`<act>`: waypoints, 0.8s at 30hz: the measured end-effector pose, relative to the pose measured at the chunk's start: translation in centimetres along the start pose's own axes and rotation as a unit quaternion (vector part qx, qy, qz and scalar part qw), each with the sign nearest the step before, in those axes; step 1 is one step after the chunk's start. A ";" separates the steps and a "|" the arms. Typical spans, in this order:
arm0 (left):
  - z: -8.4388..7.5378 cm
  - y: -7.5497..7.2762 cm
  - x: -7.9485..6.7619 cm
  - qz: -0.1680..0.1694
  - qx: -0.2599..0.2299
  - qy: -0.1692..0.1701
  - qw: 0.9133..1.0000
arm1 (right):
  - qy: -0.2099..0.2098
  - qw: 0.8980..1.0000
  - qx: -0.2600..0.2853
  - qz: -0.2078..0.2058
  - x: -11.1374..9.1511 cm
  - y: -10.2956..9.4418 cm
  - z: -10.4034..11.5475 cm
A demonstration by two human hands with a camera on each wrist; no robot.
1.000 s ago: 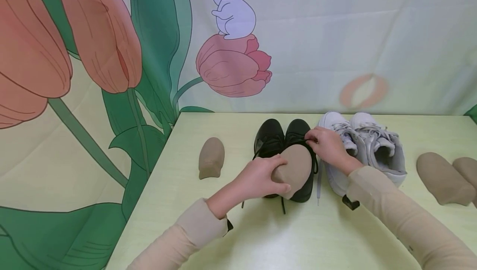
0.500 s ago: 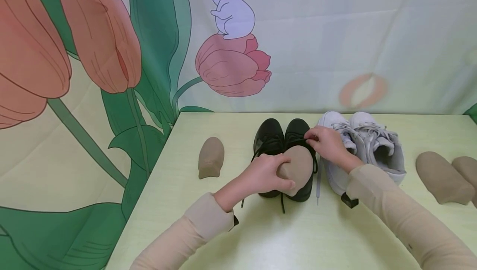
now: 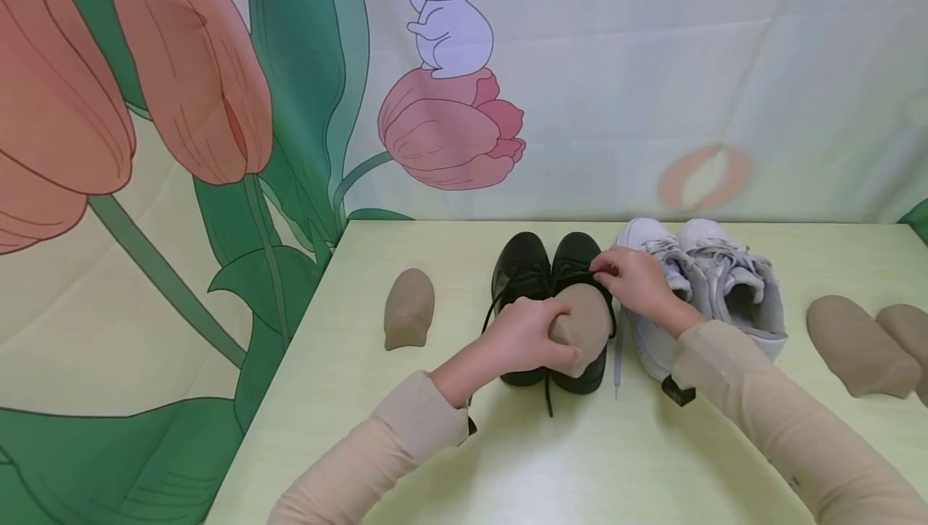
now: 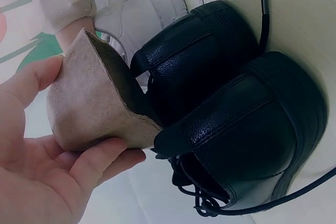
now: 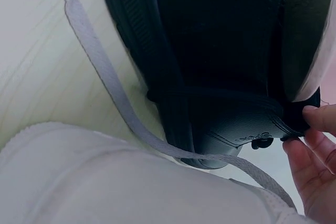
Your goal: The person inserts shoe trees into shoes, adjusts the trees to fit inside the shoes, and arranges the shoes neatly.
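Note:
In the head view my left hand (image 3: 524,337) grips a brown moulded-pulp shoe insert (image 3: 584,320) above the opening of the right black shoe (image 3: 578,250). Seen from the left wrist, thumb and fingers hold the hollow insert (image 4: 97,98) from both sides, its open end towards the heels. My right hand (image 3: 638,279) pinches that shoe's tongue (image 5: 296,124) between thumb and fingers. Beside it stands the left black shoe (image 3: 524,255), its laces trailing. How deep the insert's front sits inside the shoe is hidden.
White sneakers (image 3: 754,299) stand close on the right, under my right forearm, a grey lace (image 5: 102,72) hanging from them. One insert (image 3: 409,309) lies at the left of the table (image 3: 348,291); two more inserts (image 3: 859,344) lie at the right. A printed cloth (image 3: 602,106) hangs behind.
My left hand has shifted a little to the right, carrying the insert further over the right black shoe. The right hand keeps its place at the tongue.

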State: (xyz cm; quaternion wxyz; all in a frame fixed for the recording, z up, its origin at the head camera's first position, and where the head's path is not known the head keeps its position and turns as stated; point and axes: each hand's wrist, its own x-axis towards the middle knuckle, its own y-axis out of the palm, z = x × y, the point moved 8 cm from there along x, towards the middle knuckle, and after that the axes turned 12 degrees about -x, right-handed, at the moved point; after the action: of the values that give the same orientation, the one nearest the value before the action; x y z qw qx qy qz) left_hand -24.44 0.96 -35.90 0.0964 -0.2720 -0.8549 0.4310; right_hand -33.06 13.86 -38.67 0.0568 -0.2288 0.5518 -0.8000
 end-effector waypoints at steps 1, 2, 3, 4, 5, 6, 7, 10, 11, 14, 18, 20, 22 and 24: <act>0.0 0.0 0.1 -0.002 0.001 -0.001 1.000 | 0.000 1.000 0.001 0.000 0.0 0.0 0.0; 0.0 0.1 0.2 -0.003 0.001 -0.002 1.000 | 0.000 1.000 0.000 -0.002 0.0 0.0 0.0; 0.0 0.1 0.2 -0.004 0.001 -0.003 1.000 | -0.001 1.000 0.000 -0.003 0.0 0.0 0.0; 0.0 0.1 0.3 -0.005 0.001 -0.004 1.000 | -0.001 1.000 -0.001 -0.004 0.0 0.0 -0.1; 0.0 0.2 0.4 -0.005 -0.001 -0.007 1.000 | -0.001 1.000 -0.002 -0.005 0.0 0.0 -0.1; 0.0 0.2 0.5 -0.005 -0.001 -0.009 1.000 | -0.001 1.000 -0.002 -0.006 0.0 0.0 -0.1; 0.0 0.3 0.6 -0.005 -0.001 -0.010 1.000 | -0.001 1.000 -0.003 -0.007 0.0 0.0 -0.1; -0.1 0.4 0.8 -0.005 0.003 -0.015 1.000 | -0.001 1.000 -0.004 -0.010 0.1 0.0 -0.1; -0.1 0.4 0.9 -0.006 0.007 -0.016 1.000 | -0.001 1.000 -0.004 -0.010 0.1 0.0 -0.1; 0.0 0.5 1.1 -0.011 0.016 -0.018 1.000 | -0.001 1.000 -0.005 -0.011 0.0 0.0 0.0; -0.1 0.7 1.2 -0.015 0.023 -0.017 0.999 | 0.000 1.000 -0.006 -0.011 0.0 -0.1 0.0; 0.0 0.8 1.2 -0.020 0.022 -0.017 0.999 | 0.002 1.000 -0.006 -0.010 0.0 -0.1 0.0; 0.1 0.9 1.2 -0.025 0.020 -0.016 0.999 | 0.003 1.000 -0.006 -0.009 0.0 -0.1 0.0; 0.2 1.1 1.0 -0.032 0.015 -0.017 0.999 | 0.006 1.000 -0.006 -0.007 0.0 -0.1 0.0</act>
State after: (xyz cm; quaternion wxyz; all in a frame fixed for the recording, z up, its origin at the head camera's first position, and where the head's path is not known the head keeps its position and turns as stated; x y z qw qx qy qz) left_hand -24.96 1.89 -36.93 0.0997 -0.2362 -0.8581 0.4449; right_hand -33.00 13.92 -38.58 0.0470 -0.2282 0.5555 -0.7982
